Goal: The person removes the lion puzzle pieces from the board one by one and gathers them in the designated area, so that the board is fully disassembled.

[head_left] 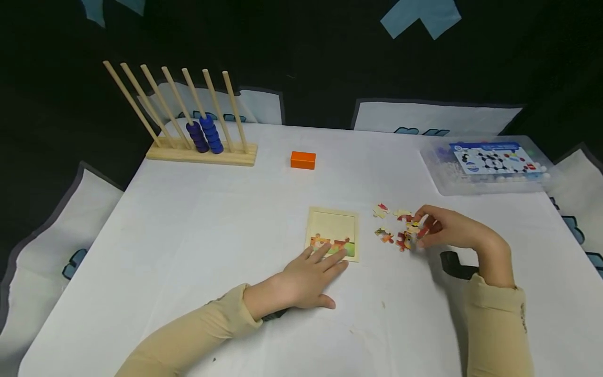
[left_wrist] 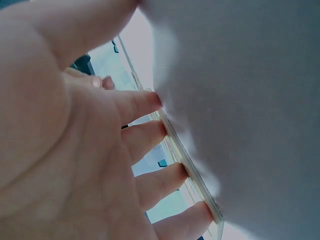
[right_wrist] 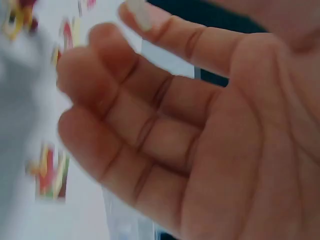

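A square wooden puzzle tray [head_left: 333, 220] lies mid-table with picture pieces [head_left: 340, 246] along its bottom row. My left hand [head_left: 308, 277] rests at its near edge with fingers spread and straight. In the left wrist view, the fingertips touch the tray's edge [left_wrist: 192, 167]. To the right of the tray, several loose jigsaw pieces [head_left: 383, 235] lie scattered. Over them is my right hand [head_left: 449, 228], fingers bent. A puzzle piece [right_wrist: 139, 15], pale-edged in the right wrist view, is pinched at the index fingertip; the thumb's tip is out of that view.
A wooden peg abacus [head_left: 202, 156] with blue beads stands at the back left. An orange block [head_left: 303, 160] sits behind the tray. At the back right is a clear plastic box [head_left: 494, 183] with a printed card. Dark cloth [head_left: 320, 52] hangs beyond the table.
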The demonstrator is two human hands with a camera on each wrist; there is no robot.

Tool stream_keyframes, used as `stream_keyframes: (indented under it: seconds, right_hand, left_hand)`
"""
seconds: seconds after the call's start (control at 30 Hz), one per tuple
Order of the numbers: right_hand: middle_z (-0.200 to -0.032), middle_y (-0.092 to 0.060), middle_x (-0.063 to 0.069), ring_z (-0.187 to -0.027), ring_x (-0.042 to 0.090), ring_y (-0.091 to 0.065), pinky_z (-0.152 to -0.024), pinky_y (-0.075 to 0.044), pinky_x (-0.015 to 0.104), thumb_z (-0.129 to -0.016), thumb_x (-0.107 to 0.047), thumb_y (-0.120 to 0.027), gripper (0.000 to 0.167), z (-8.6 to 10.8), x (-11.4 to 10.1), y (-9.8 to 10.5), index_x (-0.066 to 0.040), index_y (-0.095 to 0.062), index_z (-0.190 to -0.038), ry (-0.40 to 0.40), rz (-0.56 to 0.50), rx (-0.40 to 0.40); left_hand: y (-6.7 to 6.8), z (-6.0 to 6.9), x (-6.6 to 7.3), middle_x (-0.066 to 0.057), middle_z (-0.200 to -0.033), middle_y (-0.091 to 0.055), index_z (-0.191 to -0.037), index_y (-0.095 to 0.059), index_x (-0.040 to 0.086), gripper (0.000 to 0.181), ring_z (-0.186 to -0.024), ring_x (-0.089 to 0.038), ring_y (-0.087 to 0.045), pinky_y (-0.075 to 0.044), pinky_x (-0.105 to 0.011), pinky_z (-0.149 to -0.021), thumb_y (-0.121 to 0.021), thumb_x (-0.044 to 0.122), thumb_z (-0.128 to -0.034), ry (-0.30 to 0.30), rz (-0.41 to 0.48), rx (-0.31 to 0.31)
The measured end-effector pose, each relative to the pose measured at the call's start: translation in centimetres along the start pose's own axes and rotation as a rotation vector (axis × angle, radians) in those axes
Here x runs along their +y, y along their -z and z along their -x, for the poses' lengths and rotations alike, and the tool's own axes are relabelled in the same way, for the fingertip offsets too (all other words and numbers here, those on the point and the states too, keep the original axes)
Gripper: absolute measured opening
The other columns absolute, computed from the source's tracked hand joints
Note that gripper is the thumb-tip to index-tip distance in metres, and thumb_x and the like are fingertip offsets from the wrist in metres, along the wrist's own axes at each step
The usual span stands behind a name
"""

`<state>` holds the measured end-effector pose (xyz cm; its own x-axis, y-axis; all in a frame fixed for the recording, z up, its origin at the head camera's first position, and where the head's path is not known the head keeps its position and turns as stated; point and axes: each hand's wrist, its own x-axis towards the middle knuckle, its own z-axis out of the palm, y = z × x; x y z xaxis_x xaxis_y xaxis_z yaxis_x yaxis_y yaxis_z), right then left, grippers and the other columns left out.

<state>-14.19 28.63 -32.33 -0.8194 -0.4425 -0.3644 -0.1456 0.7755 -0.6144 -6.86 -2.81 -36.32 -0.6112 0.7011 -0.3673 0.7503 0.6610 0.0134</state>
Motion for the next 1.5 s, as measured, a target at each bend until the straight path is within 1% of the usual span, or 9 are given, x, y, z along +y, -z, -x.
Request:
stream_keyframes:
  seconds: [0.2,0.37,0.77,0.97,1.03,1.13,1.27,1.4,1.5]
  right_hand:
    - [-0.091,-0.055,0.007,-0.084,0.021,-0.053,-0.071,-0.044,0.035,-0.075,-0.019,-0.074,0.046,1.8,2.3,0.6,-0.003,-0.045,-0.108,-0.090,-0.046,-0.037]
    - [-0.092,-0.055,0.008,-0.085,0.023,-0.052,-0.070,-0.042,0.036,-0.074,-0.016,-0.074,0.044,1.8,3.2,0.1,-0.003,-0.045,-0.105,-0.130,-0.044,-0.111]
    - [-0.076,-0.048,0.005,-0.072,0.019,-0.045,-0.063,-0.037,0.031,-0.067,-0.005,-0.077,0.043,0.7,3.4,-0.2,0.001,-0.042,-0.093,-0.130,-0.068,-0.152]
    - [-0.077,-0.043,0.006,-0.073,0.020,-0.041,-0.064,-0.035,0.032,-0.066,-0.011,-0.079,0.045,0.5,2.7,0.0,0.001,-0.043,-0.092,-0.144,-0.049,-0.130]
    - [-0.079,-0.045,0.006,-0.074,0.020,-0.042,-0.064,-0.036,0.032,-0.068,-0.015,-0.079,0.046,0.4,2.1,0.1,0.001,-0.045,-0.095,-0.127,-0.016,-0.108]
    - [-0.085,-0.047,0.010,-0.071,0.020,-0.048,-0.063,-0.043,0.033,-0.073,-0.019,-0.076,0.047,0.2,0.6,0.0,0.002,-0.046,-0.103,-0.092,-0.018,-0.067]
    - [-0.089,-0.046,0.013,-0.062,0.021,-0.052,-0.053,-0.048,0.036,-0.079,-0.020,-0.070,0.044,-0.6,-2.1,-0.9,0.000,-0.046,-0.110,-0.051,-0.029,-0.003]
    - [-0.087,-0.051,0.010,-0.063,0.020,-0.052,-0.050,-0.045,0.033,-0.081,-0.016,-0.068,0.036,-2.0,-4.2,-2.5,-0.002,-0.050,-0.109,0.067,0.032,0.022]
    - [-0.088,-0.054,0.008,-0.069,0.017,-0.052,-0.060,-0.045,0.031,-0.080,-0.013,-0.069,0.033,-3.2,-5.3,-3.8,-0.002,-0.052,-0.106,0.171,0.079,0.029]
  left_hand:
    - [0.0,-0.1,-0.1,0.004,-0.151,-0.004,-0.146,-0.016,0.021,0.079,-0.137,-0.023,-0.002,-0.017,-0.041,-0.105,-0.041,0.062,-0.0841,-0.009,-0.020,-0.002]
    - [0.0,0.2,0.0,0.004,-0.151,-0.004,-0.146,-0.017,0.022,0.078,-0.136,-0.023,-0.003,-0.017,-0.041,-0.105,-0.042,0.062,-0.0839,-0.004,-0.021,-0.007]
    - [0.0,0.1,0.8,0.005,-0.151,-0.007,-0.146,-0.019,0.022,0.077,-0.136,-0.024,-0.005,-0.017,-0.040,-0.105,-0.044,0.061,-0.0834,0.005,0.011,0.020]
    - [0.2,0.2,0.6,0.003,-0.150,-0.010,-0.146,-0.019,0.023,0.077,-0.136,-0.026,-0.008,-0.016,-0.039,-0.106,-0.043,0.061,-0.0838,0.022,-0.003,0.009]
    - [0.2,0.2,0.5,0.001,-0.150,-0.013,-0.146,-0.019,0.024,0.076,-0.135,-0.027,-0.010,-0.016,-0.039,-0.106,-0.043,0.061,-0.0841,0.029,-0.008,0.004]
    - [0.2,0.2,0.4,0.000,-0.149,-0.015,-0.146,-0.018,0.025,0.075,-0.135,-0.027,-0.012,-0.016,-0.038,-0.106,-0.042,0.062,-0.0845,0.038,-0.019,-0.002]
    - [0.2,0.2,0.3,0.000,-0.148,-0.016,-0.146,-0.018,0.025,0.075,-0.134,-0.027,-0.014,-0.016,-0.038,-0.106,-0.041,0.062,-0.0845,0.042,-0.034,-0.005]
    - [0.1,0.2,0.3,-0.001,-0.147,-0.018,-0.145,-0.019,0.024,0.076,-0.134,-0.027,-0.016,-0.016,-0.039,-0.106,-0.041,0.063,-0.0841,0.033,-0.048,0.006]
    - [0.0,0.3,0.3,-0.002,-0.147,-0.020,-0.145,-0.021,0.022,0.076,-0.133,-0.028,-0.018,-0.017,-0.038,-0.105,-0.040,0.063,-0.0840,0.019,-0.072,0.026]
